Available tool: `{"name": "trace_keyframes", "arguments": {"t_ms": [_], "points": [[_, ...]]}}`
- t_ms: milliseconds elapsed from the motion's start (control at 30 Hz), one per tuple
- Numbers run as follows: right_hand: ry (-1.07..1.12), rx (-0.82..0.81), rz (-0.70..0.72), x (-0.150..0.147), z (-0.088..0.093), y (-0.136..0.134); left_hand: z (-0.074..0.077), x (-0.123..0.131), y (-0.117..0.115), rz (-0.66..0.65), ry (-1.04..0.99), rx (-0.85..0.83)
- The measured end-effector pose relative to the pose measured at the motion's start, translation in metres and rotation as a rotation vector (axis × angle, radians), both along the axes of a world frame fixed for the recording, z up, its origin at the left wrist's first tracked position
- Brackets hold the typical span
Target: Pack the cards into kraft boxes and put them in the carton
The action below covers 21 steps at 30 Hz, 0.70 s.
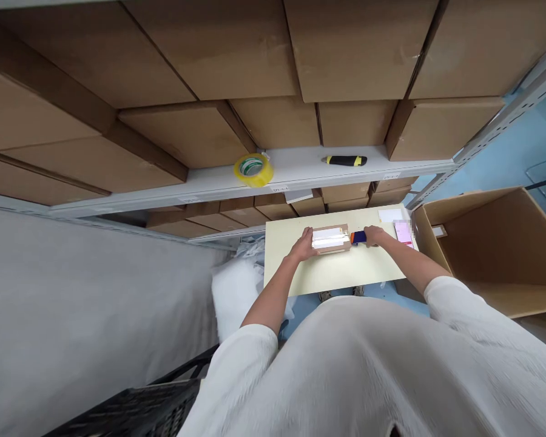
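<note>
A small brown cardboard box (331, 247) with white areas on its top lies on the cream tabletop (318, 273). A shiny strip, like clear tape, runs lengthwise over the white. At the box's left end, my left hand (303, 244) is closed round the edge and steadies it. My right hand (374, 235) grips a dark blue tape dispenser (359, 237) with an orange front, held close against the box's right end. Part of the dispenser is hidden by my fingers. Just right of that hand lies a phone (403, 233) with a pink screen.
A white paper (390, 215) lies at the table's back right. Beside the table stands a large open carton (505, 243). Above, a metal shelf (300, 167) bears cartons, a yellow tape roll (253, 170) and a utility knife (344, 161). White packing material (236, 294) and a black crate (155, 409) are left.
</note>
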State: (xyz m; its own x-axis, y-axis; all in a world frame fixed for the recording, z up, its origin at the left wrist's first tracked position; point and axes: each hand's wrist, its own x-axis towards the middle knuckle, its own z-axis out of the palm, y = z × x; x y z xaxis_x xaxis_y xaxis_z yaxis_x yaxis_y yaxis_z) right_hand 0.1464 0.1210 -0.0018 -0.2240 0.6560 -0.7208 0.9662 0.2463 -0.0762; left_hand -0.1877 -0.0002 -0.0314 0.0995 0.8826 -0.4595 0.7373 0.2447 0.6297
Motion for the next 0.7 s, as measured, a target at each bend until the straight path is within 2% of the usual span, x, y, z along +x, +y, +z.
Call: {"name": "trace_keyframes", "arguments": {"t_ms": [133, 167, 267, 333, 400, 500, 633, 700], "points": [[0.263, -0.225, -0.353, 0.061, -0.001, -0.016, -0.001, -0.001, -0.001, -0.004, -0.014, 0.002], [0.338, -0.237, -0.453, 0.073, 0.000, -0.022, -0.001, -0.002, -0.001, -0.008, -0.012, 0.005], [0.542, -0.169, -0.740, 0.096, 0.008, -0.042, -0.002, -0.003, -0.002, -0.026, -0.005, 0.016], [0.669, -0.104, -0.785, 0.097, 0.020, -0.051, -0.003, -0.003, -0.003, -0.026, -0.010, 0.027], [0.759, -0.001, -0.687, 0.087, 0.039, -0.055, -0.003, -0.004, -0.006, -0.016, -0.015, 0.033], [0.841, 0.284, -0.379, 0.054, 0.077, -0.048, -0.003, -0.003, -0.012, 0.002, -0.024, 0.053], [0.934, 0.687, 0.035, -0.015, 0.131, -0.022, -0.005, -0.001, -0.021, 0.026, -0.048, 0.092], [0.916, 0.805, 0.184, -0.055, 0.152, -0.005, -0.006, -0.001, -0.025, 0.029, -0.058, 0.104]]}}
